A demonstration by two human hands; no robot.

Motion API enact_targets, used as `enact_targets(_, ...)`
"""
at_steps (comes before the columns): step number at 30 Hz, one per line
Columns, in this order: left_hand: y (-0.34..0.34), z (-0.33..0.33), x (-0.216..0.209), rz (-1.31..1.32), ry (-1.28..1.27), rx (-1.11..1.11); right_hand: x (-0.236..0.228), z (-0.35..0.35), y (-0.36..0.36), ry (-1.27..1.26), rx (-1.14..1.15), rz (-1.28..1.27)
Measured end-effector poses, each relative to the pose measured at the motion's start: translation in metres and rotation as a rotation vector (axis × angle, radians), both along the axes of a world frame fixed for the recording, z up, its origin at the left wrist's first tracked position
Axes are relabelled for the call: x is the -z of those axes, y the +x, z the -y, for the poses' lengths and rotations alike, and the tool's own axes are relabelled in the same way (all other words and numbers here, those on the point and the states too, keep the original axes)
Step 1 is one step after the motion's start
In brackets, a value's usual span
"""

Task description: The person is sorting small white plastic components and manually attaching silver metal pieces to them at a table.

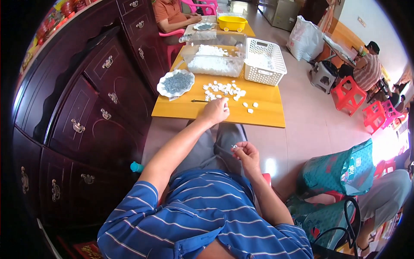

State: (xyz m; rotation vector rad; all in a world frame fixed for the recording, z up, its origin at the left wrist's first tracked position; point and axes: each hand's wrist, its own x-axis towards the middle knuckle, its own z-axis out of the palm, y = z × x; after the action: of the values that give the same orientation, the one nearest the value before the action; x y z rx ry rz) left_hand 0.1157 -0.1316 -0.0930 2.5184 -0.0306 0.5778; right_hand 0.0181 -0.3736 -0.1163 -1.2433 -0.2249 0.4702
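Note:
My left hand (215, 111) reaches over the near edge of the yellow-brown table, fingers curled in by the loose white pieces. What it holds, if anything, is hidden. Beside its knuckles lies a thin dark rod (198, 101). Above my lap, my right hand (247, 157) pinches a small white plastic piece (234, 147) between thumb and fingers. Small white plastic pieces (222, 88) are scattered in a loose group on the table, with several apart at the right. A white scalloped plate at the left holds a heap of small grey metal-looking bits (177, 82).
Behind the pieces stand a clear bin (213, 69) and a white perforated basket (264, 78), both holding white pieces. Dark drawers (82, 112) line the left side. A teal bag (332, 168) stands at the right. Another person (171, 19) sits at the far end near a yellow tub (233, 23).

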Motion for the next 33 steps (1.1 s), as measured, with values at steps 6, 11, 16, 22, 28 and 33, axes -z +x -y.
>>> enact_targets(6, -0.01, -0.008, 0.006, 0.001, -0.079, 0.032, -0.009, -0.002, -0.004, -0.009, -0.013, -0.034)
enact_targets(11, -0.037, -0.007, 0.01, -0.033, -0.318, 0.064, -0.002, 0.005, 0.0, -0.027, -0.001, -0.023)
enact_targets(16, -0.09, -0.003, 0.02, -0.094, -0.456, 0.195, -0.002, 0.001, 0.002, -0.008, 0.002, -0.038)
enact_targets(22, -0.126, 0.017, 0.009, -0.281, -0.691, 0.321, -0.016, -0.001, -0.005, -0.022, -0.005, -0.103)
enact_targets(28, -0.135, 0.025, -0.003, -0.271, -0.651, 0.369, -0.014, 0.0, -0.005, -0.026, -0.004, -0.099)
enact_targets(33, -0.139, 0.029, -0.003, -0.223, -0.665, 0.392, -0.009, 0.001, -0.003, -0.091, -0.053, -0.054)
